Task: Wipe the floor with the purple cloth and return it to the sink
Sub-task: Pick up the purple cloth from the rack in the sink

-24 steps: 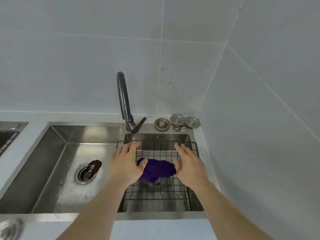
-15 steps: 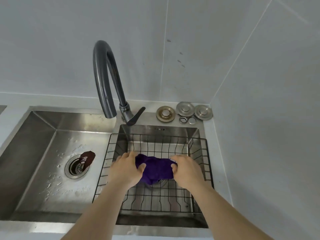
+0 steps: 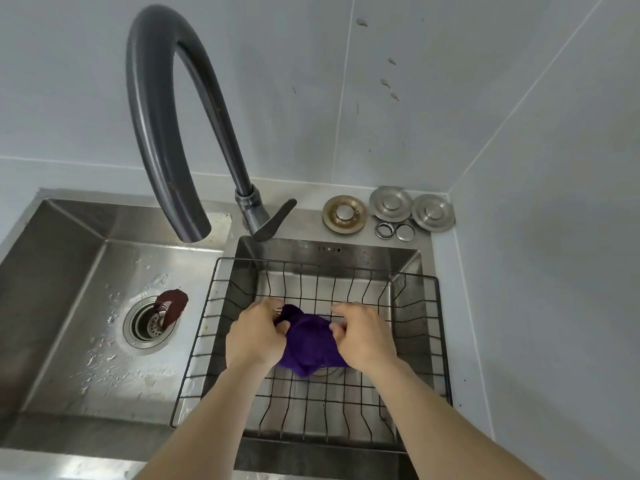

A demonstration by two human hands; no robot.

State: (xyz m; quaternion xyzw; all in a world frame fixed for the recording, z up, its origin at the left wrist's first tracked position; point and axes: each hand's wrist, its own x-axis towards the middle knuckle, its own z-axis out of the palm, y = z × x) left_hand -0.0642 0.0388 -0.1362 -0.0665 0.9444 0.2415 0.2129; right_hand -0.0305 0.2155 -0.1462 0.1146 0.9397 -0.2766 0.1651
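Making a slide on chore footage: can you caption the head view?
Both hands, left hand and right hand, grip the purple cloth in the wire basket over the right sink basin.

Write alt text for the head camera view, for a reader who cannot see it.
Two bare hands, left hand and right hand, grip a crumpled purple cloth inside a black wire basket in the right basin of a steel double sink. A dark grey arched tap curves over the left basin.

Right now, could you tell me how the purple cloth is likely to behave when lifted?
Probably floppy: the cloth bunches between the left hand and right hand. It likely sags and drapes once lifted. In a sink rack, it may be damp and a bit heavy.
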